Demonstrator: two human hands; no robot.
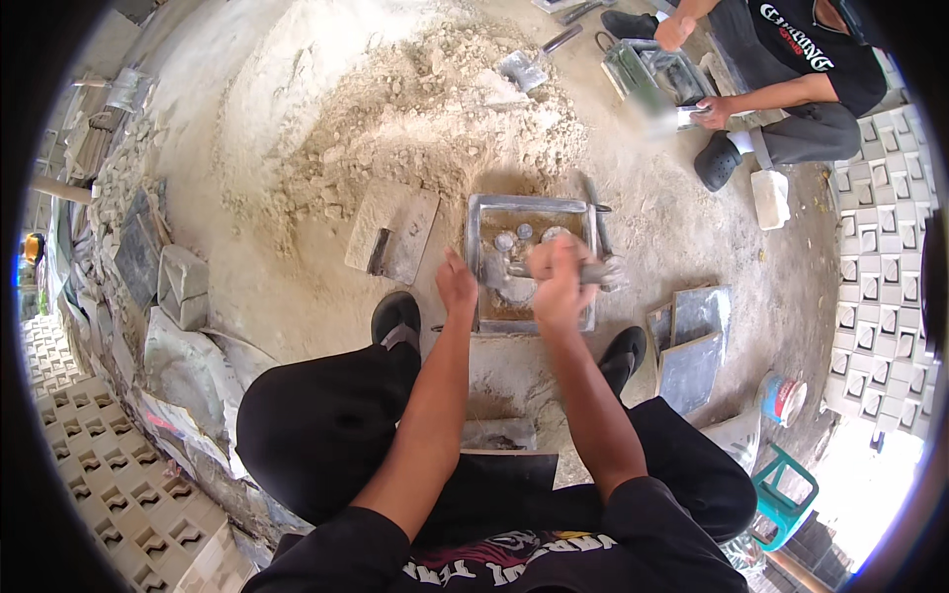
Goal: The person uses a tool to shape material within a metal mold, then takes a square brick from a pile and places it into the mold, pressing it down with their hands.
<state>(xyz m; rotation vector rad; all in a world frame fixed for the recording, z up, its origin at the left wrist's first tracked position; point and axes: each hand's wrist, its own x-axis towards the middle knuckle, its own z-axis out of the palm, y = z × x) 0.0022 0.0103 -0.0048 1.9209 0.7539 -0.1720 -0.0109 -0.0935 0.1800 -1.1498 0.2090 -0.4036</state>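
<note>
A square metal mold frame [534,325] lies on the ground between my feet, with brown sandy material and several round grey pieces inside. My right hand [561,282] is closed round a blurred short grey tool [597,274] above the frame's right half; motion hides the tool's exact kind. Beside the frame's left rim is my left hand [457,284], holding nothing I can see, its fingers seemingly stretched forward. Whether it touches the rim, I cannot tell. To its left lies a flat plate [403,237] with a dark handle.
Ahead spreads a heap of pale powder [395,119] with a trowel [524,71] on it. At the upper right a co-worker's hand [712,112] is by another metal mold [633,71]. Grey slabs [689,371], a paint bucket [782,398] and a green stool [783,506] stand right.
</note>
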